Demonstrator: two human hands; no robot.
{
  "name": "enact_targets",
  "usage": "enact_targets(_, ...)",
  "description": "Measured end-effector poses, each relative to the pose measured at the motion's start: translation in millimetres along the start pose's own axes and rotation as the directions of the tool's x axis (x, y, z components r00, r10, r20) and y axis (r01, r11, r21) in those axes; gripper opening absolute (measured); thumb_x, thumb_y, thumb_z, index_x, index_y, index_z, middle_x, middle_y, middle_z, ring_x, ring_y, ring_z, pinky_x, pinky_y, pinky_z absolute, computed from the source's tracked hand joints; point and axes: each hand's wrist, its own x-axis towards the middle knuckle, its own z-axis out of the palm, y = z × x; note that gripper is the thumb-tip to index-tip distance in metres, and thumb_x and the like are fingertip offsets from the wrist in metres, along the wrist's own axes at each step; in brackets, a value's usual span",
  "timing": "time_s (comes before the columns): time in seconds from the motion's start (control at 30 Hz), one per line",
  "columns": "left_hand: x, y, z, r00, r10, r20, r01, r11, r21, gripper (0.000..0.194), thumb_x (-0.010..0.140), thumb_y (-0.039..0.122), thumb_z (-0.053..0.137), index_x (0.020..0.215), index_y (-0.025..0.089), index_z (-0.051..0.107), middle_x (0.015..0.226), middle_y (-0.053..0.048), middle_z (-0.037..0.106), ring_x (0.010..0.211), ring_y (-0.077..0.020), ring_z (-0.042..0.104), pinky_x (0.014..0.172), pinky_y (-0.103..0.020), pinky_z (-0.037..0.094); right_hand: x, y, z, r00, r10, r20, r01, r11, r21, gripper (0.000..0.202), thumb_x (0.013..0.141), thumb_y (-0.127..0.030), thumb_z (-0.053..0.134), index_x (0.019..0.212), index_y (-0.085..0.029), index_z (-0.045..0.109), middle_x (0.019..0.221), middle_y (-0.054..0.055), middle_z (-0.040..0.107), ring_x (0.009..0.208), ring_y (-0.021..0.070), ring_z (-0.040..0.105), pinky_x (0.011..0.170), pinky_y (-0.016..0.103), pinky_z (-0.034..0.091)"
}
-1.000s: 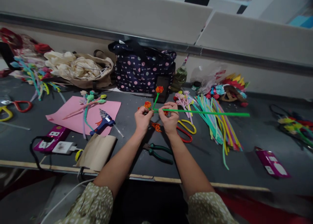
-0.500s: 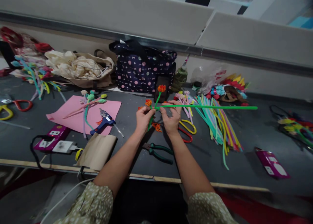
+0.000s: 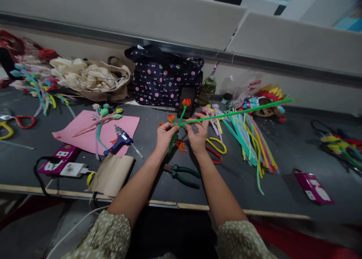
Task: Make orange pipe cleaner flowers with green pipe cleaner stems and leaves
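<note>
My left hand [image 3: 164,137] is closed in a pinch on the green stem of a pipe-cleaner flower [image 3: 186,102] with orange blooms. The stem's lower end sticks out below my fingers. My right hand [image 3: 198,137] has thumb and fingers on a long green pipe cleaner [image 3: 249,110], close to where it meets the stem. Its free end points up to the right. Whether it is wound around the stem there, I cannot tell. Beneath my hands an orange fuzzy piece [image 3: 180,146] shows. Pliers with green handles [image 3: 185,171] lie between my forearms.
Scissors [image 3: 217,144] lie by my right wrist, near a bundle of coloured pipe cleaners [image 3: 251,142]. Left are a blue glue gun [image 3: 120,140], pink paper [image 3: 85,125], a cardboard piece [image 3: 113,176] and a purple power strip [image 3: 60,159]. A dotted bag [image 3: 166,80] stands behind.
The long green pipe cleaner's free end has swung upward from nearly level. My right fingers have shifted slightly along it, while my left hand keeps its pinch on the stem.
</note>
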Motion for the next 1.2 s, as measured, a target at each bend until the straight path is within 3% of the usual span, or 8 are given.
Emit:
enact_targets(0.27,-0.7,1.3,1.2,0.999,-0.003,0.037,0.002,1.0,0.003,0.023,0.06,0.028,0.074,0.059,0.014,0.056,0.059,0.002,0.056,0.049,-0.005,0.044,0.047,-0.018,0.036,-4.0,-0.3,6.9,1.0,0.025,0.018,-0.025,0.999,-0.028,0.016,0.08,-0.033,0.061,0.08,-0.02,0.069,0.124,0.009,0.047,0.116,0.0219,0.047,0.103,0.041,0.037)
enact_targets(0.53,0.2,-0.6,-1.0,0.987,-0.154,0.05,0.157,0.986,-0.053,0.018,0.059,0.023,0.072,0.073,0.016,0.064,0.06,0.004,0.055,0.048,-0.0049,0.046,0.047,-0.017,0.036,-3.2,6.4,7.3,0.999,0.034,0.004,-0.034,0.999,-0.04,0.017,0.081,-0.034,0.059,0.078,-0.021,0.069,0.121,0.009,0.05,0.114,0.0213,0.049,0.103,0.041,0.037)
enact_targets(0.73,1.6,-4.4,-3.2,0.989,-0.094,0.117,0.09,0.995,0.044,0.012,0.06,0.023,0.07,0.066,0.015,0.064,0.06,0.002,0.056,0.048,-0.0048,0.041,0.045,-0.017,0.03,-3.2,7.0,6.9,1.0,0.032,0.002,-0.031,0.999,-0.038,0.017,0.082,-0.035,0.058,0.079,-0.021,0.068,0.122,0.009,0.049,0.113,0.0211,0.05,0.104,0.041,0.038)
enact_targets(1.07,0.8,-2.2,-1.9,0.999,-0.02,0.045,0.015,0.994,0.109,0.006,0.06,0.019,0.067,0.059,0.015,0.063,0.053,0.002,0.055,0.047,-0.0058,0.042,0.048,-0.019,0.031,-3.5,3.9,7.6,0.999,0.04,0.012,-0.04,0.999,-0.019,0.016,0.081,-0.034,0.059,0.079,-0.021,0.068,0.124,0.009,0.048,0.113,0.0207,0.05,0.104,0.039,0.036)
enact_targets(1.2,-1.6,-0.1,0.4,0.996,-0.058,0.068,0.054,0.997,0.055,0.01,0.061,0.021,0.07,0.064,0.015,0.062,0.056,0.003,0.055,0.049,-0.0058,0.046,0.048,-0.018,0.034,-3.0,4.5,7.1,0.999,0.051,0.013,-0.051,0.999,-0.01,0.017,0.081,-0.034,0.059,0.079,-0.02,0.068,0.123,0.009,0.05,0.113,0.021,0.049,0.103,0.04,0.036)
